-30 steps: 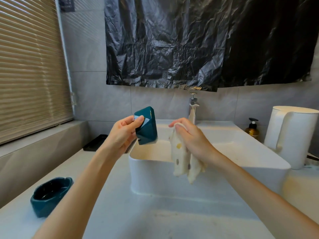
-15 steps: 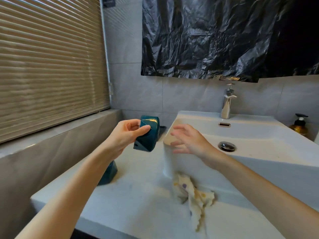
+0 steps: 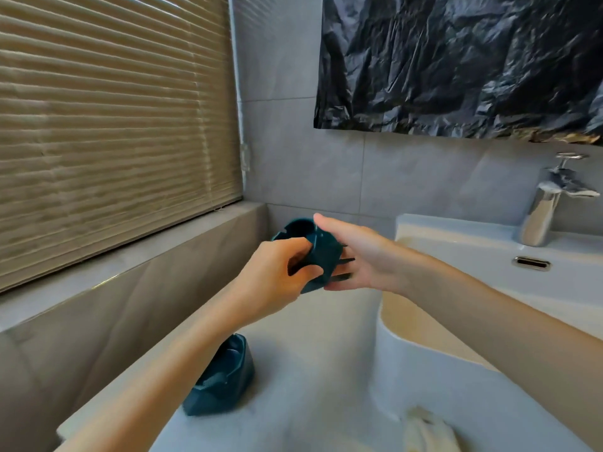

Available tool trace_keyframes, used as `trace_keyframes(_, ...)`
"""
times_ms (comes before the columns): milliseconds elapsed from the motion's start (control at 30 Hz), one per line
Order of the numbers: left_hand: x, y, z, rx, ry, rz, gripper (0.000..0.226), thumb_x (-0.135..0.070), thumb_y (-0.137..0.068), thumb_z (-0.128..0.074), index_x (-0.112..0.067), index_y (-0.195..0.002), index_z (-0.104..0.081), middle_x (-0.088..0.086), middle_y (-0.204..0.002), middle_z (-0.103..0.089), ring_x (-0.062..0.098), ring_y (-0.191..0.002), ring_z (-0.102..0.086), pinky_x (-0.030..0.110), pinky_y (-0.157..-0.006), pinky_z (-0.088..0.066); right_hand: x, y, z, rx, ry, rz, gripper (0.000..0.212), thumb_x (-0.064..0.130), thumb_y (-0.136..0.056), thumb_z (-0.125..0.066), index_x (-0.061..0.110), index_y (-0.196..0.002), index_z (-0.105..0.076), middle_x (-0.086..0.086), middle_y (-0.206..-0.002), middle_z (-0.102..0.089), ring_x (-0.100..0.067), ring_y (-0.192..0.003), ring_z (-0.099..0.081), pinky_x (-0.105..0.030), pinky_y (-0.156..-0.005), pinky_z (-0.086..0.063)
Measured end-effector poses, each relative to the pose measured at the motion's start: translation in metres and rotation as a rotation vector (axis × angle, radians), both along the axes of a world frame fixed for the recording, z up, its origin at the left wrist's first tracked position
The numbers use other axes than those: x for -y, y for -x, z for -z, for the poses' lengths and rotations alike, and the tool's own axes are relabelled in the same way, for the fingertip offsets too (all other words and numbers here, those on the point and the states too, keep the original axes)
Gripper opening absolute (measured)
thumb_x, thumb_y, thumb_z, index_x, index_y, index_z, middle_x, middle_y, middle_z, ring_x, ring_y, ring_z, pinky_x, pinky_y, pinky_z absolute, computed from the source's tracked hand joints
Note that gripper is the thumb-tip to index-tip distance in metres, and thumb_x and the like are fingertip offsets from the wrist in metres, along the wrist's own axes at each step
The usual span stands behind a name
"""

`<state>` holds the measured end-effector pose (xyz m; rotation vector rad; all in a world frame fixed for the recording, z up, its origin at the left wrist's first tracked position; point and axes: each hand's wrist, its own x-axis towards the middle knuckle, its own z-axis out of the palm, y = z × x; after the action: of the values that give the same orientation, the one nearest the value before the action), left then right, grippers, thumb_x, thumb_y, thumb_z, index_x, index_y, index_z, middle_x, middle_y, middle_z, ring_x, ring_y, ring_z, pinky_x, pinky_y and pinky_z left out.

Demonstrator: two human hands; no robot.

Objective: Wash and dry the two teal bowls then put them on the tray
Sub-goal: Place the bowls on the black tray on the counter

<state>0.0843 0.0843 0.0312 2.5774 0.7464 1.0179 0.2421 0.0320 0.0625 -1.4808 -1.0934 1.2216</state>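
My left hand (image 3: 277, 275) grips a teal faceted bowl (image 3: 318, 247) in the air, left of the white sink. My right hand (image 3: 359, 256) touches the bowl's right side with straight, spread fingers. A second teal bowl (image 3: 225, 378) stands on the grey counter below, partly hidden behind my left forearm. The tray is mostly hidden behind the hands; only dark slivers show between my right fingers.
A white basin (image 3: 473, 256) with a chrome faucet (image 3: 548, 203) fills the right. A spotted cloth (image 3: 427, 430) lies on the counter in front of it. Blinds and a grey ledge (image 3: 163, 243) bound the left; black plastic sheet hangs on the wall.
The view has swung further left. My left hand carried the bowl away from the sink and turned it, and my right hand, having dropped the cloth, moved over to touch the bowl.
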Motion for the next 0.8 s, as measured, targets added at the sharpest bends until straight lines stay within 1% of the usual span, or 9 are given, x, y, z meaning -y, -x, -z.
trace_keyframes(100,-0.017,-0.011,-0.004,-0.054,-0.027,-0.050,0.034,-0.020,-0.089,-0.060,-0.033,-0.064,-0.042,-0.014,-0.062,-0.050,0.007,-0.056,-0.046,0.015,-0.053,-0.032,-0.033,-0.009,0.002,0.000,0.004,0.081,0.054,0.057,-0.081,-0.062,0.018,-0.117,-0.060,-0.008,-0.106,-0.071,-0.026,-0.096,-0.069,-0.042,-0.091,-0.053)
trace_keyframes(233,-0.031,-0.019,-0.024,-0.145,-0.071,-0.101,0.019,-0.025,-0.092,-0.056,-0.027,-0.078,-0.044,-0.016,-0.071,-0.046,0.005,-0.063,-0.043,0.014,-0.059,-0.032,-0.050,-0.012,-0.014,-0.053,-0.025,0.182,0.041,0.038,-0.086,-0.063,0.006,-0.113,-0.061,-0.013,-0.097,-0.072,-0.026,-0.086,-0.071,-0.037,-0.080,-0.058)
trace_keyframes(300,-0.033,-0.020,-0.038,-0.187,-0.145,-0.118,0.015,-0.032,-0.092,-0.054,-0.029,-0.080,-0.046,-0.016,-0.072,-0.049,0.007,-0.069,-0.045,0.017,-0.070,-0.037,-0.050,-0.010,-0.027,-0.061,-0.027,0.195,0.034,0.032,-0.089,-0.060,0.003,-0.106,-0.064,-0.014,-0.090,-0.072,-0.024,-0.082,-0.070,-0.037,-0.079,-0.059)
trace_keyframes(367,-0.032,-0.020,-0.054,-0.227,-0.175,-0.152,0.010,-0.037,-0.092,-0.053,-0.028,-0.090,-0.059,-0.013,-0.083,-0.061,0.008,-0.085,-0.051,0.024,-0.092,-0.033,-0.049,-0.011,-0.043,-0.058,-0.009,0.226,0.032,0.029,-0.089,-0.058,0.001,-0.101,-0.065,-0.016,-0.087,-0.071,-0.025,-0.080,-0.069,-0.038,-0.080,-0.059)
trace_keyframes(433,-0.029,-0.023,-0.072,-0.253,-0.191,-0.191,0.020,-0.041,-0.087,-0.057,-0.029,-0.099,-0.068,-0.012,-0.094,-0.068,0.010,-0.098,-0.056,0.025,-0.097,-0.022,-0.046,-0.013,-0.060,-0.060,0.032,0.268,0.030,0.029,-0.091,-0.056,0.002,-0.099,-0.065,-0.016,-0.088,-0.071,-0.025,-0.080,-0.068,-0.035,-0.074,-0.059)
trace_keyframes(533,-0.019,-0.022,-0.102,-0.226,-0.197,-0.239,0.045,-0.058,-0.077,-0.052,-0.030,-0.110,-0.067,-0.011,-0.113,-0.065,0.016,-0.112,-0.056,0.027,-0.101,-0.024,-0.037,-0.018,-0.082,-0.125,0.100,0.312,0.026,0.030,-0.094,-0.054,0.007,-0.098,-0.063,-0.013,-0.091,-0.071,-0.024,-0.081,-0.068,-0.031,-0.066,-0.057)
trace_keyframes(600,-0.011,-0.016,-0.119,-0.183,-0.101,-0.286,0.060,-0.064,-0.079,-0.049,-0.031,-0.128,-0.055,-0.011,-0.132,-0.051,0.014,-0.126,-0.041,0.029,-0.105,-0.029,-0.028,-0.021,-0.092,-0.165,0.137,0.310,0.023,0.031,-0.096,-0.052,0.011,-0.095,-0.062,-0.009,-0.092,-0.070,-0.023,-0.082,-0.066,-0.029,-0.063,-0.054)
trace_keyframes(667,-0.008,-0.005,-0.133,-0.087,0.113,-0.348,0.057,-0.059,-0.086,-0.050,-0.031,-0.135,-0.047,-0.013,-0.135,-0.044,0.010,-0.128,-0.033,0.029,-0.105,-0.032,-0.022,-0.026,-0.099,-0.148,0.170,0.280,0.026,0.033,-0.096,-0.051,0.010,-0.092,-0.061,-0.009,-0.091,-0.069,-0.023,-0.085,-0.065,-0.028,-0.066,-0.053)
trace_keyframes(800,-0.023,0.019,-0.139,0.017,0.692,-0.386,0.042,-0.052,-0.090,-0.051,-0.032,-0.126,-0.052,-0.005,-0.126,-0.057,0.012,-0.111,-0.054,0.030,-0.092,-0.048,-0.012,-0.029,-0.101,-0.109,0.241,0.243,0.035,0.036,-0.097,-0.048,0.003,-0.101,-0.060,-0.006,-0.083,-0.061,-0.019,-0.082,-0.058,-0.027,-0.064,-0.052)
